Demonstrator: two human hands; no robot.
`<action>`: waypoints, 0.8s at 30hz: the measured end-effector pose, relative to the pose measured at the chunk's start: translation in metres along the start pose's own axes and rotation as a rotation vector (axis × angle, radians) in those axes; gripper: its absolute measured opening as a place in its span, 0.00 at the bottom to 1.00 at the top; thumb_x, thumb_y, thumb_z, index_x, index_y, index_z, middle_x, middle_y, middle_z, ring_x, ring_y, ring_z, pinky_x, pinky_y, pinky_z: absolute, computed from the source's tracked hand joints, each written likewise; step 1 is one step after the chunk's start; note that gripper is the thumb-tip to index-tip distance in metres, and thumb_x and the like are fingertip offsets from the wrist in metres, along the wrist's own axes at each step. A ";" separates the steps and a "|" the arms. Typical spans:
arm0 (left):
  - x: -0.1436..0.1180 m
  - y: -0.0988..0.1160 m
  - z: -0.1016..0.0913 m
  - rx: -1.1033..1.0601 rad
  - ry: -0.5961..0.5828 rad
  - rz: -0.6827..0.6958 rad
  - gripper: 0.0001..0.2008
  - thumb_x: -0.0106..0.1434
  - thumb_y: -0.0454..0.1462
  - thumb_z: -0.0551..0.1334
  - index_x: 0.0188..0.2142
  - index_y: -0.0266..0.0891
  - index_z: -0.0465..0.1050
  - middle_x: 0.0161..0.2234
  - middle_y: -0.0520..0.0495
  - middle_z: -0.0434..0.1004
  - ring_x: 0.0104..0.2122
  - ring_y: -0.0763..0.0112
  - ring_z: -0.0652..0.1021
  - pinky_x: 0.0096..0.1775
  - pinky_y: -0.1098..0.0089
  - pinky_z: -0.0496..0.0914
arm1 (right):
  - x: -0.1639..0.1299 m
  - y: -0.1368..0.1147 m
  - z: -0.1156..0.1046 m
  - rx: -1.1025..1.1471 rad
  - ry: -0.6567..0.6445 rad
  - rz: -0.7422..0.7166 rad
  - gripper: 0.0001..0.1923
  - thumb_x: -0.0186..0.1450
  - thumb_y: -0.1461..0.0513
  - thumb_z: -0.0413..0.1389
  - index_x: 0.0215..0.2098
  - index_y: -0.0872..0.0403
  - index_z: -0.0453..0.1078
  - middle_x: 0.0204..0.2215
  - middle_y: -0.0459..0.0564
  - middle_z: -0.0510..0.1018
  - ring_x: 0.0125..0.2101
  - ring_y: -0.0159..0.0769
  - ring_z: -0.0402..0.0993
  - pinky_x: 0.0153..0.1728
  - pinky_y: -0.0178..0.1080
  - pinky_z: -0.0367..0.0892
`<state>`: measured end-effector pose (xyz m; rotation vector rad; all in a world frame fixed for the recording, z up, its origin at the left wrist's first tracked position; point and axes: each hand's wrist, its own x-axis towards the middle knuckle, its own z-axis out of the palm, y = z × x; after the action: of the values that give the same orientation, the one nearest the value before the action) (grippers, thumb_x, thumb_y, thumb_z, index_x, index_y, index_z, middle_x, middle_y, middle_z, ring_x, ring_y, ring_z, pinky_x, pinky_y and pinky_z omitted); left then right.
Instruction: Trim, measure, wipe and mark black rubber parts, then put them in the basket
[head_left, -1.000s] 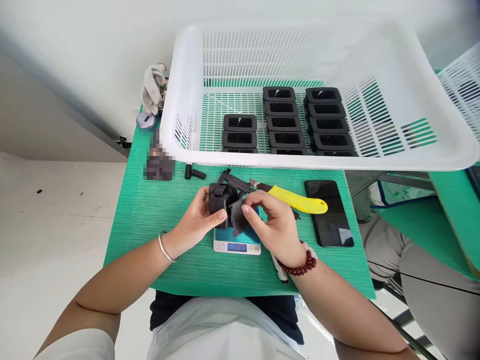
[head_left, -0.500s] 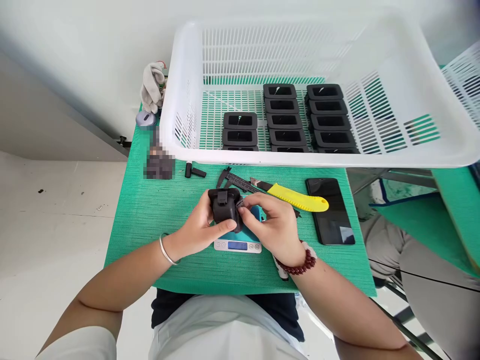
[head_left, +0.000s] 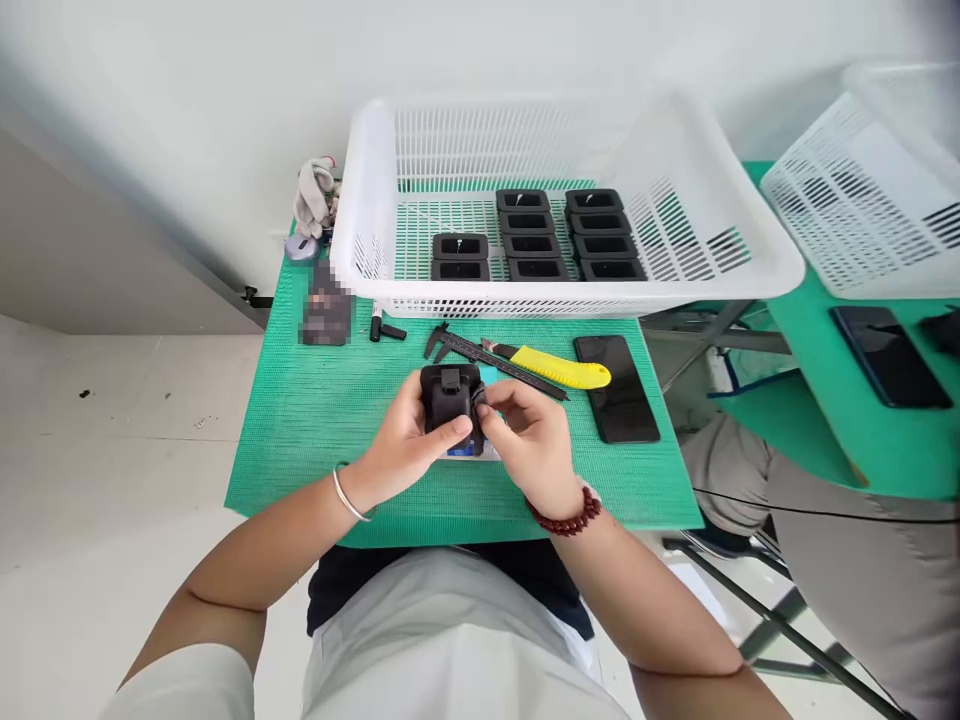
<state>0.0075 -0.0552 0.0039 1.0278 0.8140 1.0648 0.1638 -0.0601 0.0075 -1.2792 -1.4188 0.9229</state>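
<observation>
My left hand (head_left: 409, 440) grips a small black boxy part (head_left: 448, 397) from its left side, thumb across the front. My right hand (head_left: 529, 440) pinches at the part's right edge, where a bit of dark material shows between the fingertips. Both hands hover just above a small digital scale (head_left: 472, 452) with a teal top, mostly hidden under them. Behind, a white slotted basket (head_left: 360, 215) holds several like black parts (head_left: 536, 245) laid in rows.
On the green mat (head_left: 315, 420) lie a caliper (head_left: 457, 347), a yellow-handled utility knife (head_left: 559, 370), a black phone (head_left: 615, 388), a small black piece (head_left: 390, 330) and a grey glove (head_left: 315, 195). A second white basket (head_left: 862, 200) and another phone (head_left: 889, 355) sit at right. Another person's leg (head_left: 847, 540) is below them.
My right hand has brought the dark flap of material in against the black part and now pinches at its edge. The camera has pulled back, so more of the right side shows.
</observation>
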 end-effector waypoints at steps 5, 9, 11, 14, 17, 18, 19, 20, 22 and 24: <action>-0.028 -0.006 0.021 -0.081 0.085 0.002 0.25 0.55 0.49 0.71 0.47 0.40 0.68 0.43 0.45 0.77 0.45 0.65 0.78 0.44 0.67 0.74 | -0.032 -0.007 0.000 -0.038 0.097 -0.026 0.05 0.60 0.64 0.55 0.26 0.52 0.68 0.24 0.45 0.75 0.27 0.33 0.72 0.31 0.37 0.69; -0.047 -0.006 0.028 -0.151 0.172 0.094 0.24 0.57 0.48 0.70 0.48 0.43 0.69 0.43 0.47 0.77 0.42 0.68 0.78 0.42 0.70 0.74 | -0.044 -0.007 -0.015 -0.150 0.307 -0.122 0.02 0.59 0.65 0.56 0.28 0.52 0.69 0.26 0.46 0.76 0.29 0.34 0.73 0.32 0.38 0.69; -0.055 -0.001 0.028 -0.145 0.229 0.149 0.24 0.57 0.49 0.70 0.49 0.44 0.70 0.43 0.48 0.77 0.41 0.69 0.78 0.41 0.70 0.75 | -0.046 -0.009 -0.025 -0.172 0.388 -0.131 0.02 0.60 0.64 0.56 0.29 0.52 0.70 0.26 0.46 0.76 0.29 0.34 0.73 0.32 0.38 0.69; -0.064 0.008 0.027 -0.131 0.217 0.187 0.23 0.57 0.49 0.69 0.49 0.44 0.70 0.43 0.48 0.77 0.40 0.69 0.78 0.40 0.70 0.75 | -0.051 -0.021 -0.034 -0.042 0.222 -0.081 0.03 0.62 0.61 0.58 0.30 0.51 0.72 0.24 0.44 0.76 0.23 0.31 0.71 0.25 0.35 0.67; -0.070 0.012 0.030 -0.106 0.161 0.217 0.21 0.59 0.47 0.69 0.49 0.45 0.70 0.42 0.48 0.77 0.40 0.70 0.79 0.39 0.71 0.75 | -0.058 -0.038 -0.032 0.104 0.070 -0.071 0.05 0.63 0.59 0.59 0.30 0.50 0.73 0.23 0.43 0.76 0.22 0.30 0.71 0.22 0.34 0.67; -0.072 0.012 0.031 -0.094 0.148 0.220 0.22 0.59 0.47 0.69 0.50 0.45 0.70 0.42 0.48 0.77 0.41 0.69 0.79 0.40 0.71 0.75 | -0.060 -0.042 -0.030 0.127 0.046 -0.063 0.06 0.63 0.58 0.59 0.29 0.51 0.74 0.24 0.44 0.77 0.23 0.30 0.72 0.24 0.34 0.69; -0.072 0.011 0.033 -0.081 0.137 0.221 0.22 0.59 0.47 0.69 0.50 0.45 0.70 0.44 0.47 0.77 0.43 0.67 0.79 0.42 0.70 0.75 | -0.062 -0.046 -0.028 0.137 0.027 -0.053 0.06 0.63 0.58 0.60 0.30 0.51 0.74 0.25 0.44 0.78 0.24 0.31 0.73 0.26 0.34 0.70; -0.073 0.011 0.034 -0.070 0.126 0.217 0.23 0.59 0.48 0.69 0.51 0.45 0.70 0.46 0.46 0.77 0.45 0.66 0.79 0.44 0.68 0.75 | -0.063 -0.048 -0.026 0.137 0.009 -0.047 0.06 0.63 0.57 0.60 0.30 0.51 0.74 0.26 0.45 0.79 0.26 0.32 0.75 0.28 0.35 0.72; -0.073 0.011 0.037 -0.053 0.113 0.208 0.24 0.58 0.49 0.69 0.50 0.44 0.69 0.47 0.45 0.77 0.47 0.64 0.79 0.47 0.66 0.74 | -0.064 -0.050 -0.024 0.118 -0.030 -0.048 0.06 0.62 0.57 0.60 0.31 0.51 0.75 0.28 0.46 0.81 0.29 0.34 0.77 0.32 0.37 0.73; -0.073 0.011 0.039 -0.026 0.105 0.196 0.23 0.58 0.48 0.69 0.49 0.43 0.69 0.45 0.45 0.77 0.45 0.65 0.79 0.45 0.67 0.75 | -0.064 -0.049 -0.024 0.087 -0.052 -0.063 0.04 0.61 0.59 0.61 0.32 0.51 0.76 0.29 0.46 0.81 0.30 0.34 0.78 0.34 0.37 0.74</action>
<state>0.0176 -0.1334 0.0309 1.0527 0.7931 1.3021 0.1734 -0.1327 0.0497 -1.1469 -1.4353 0.9714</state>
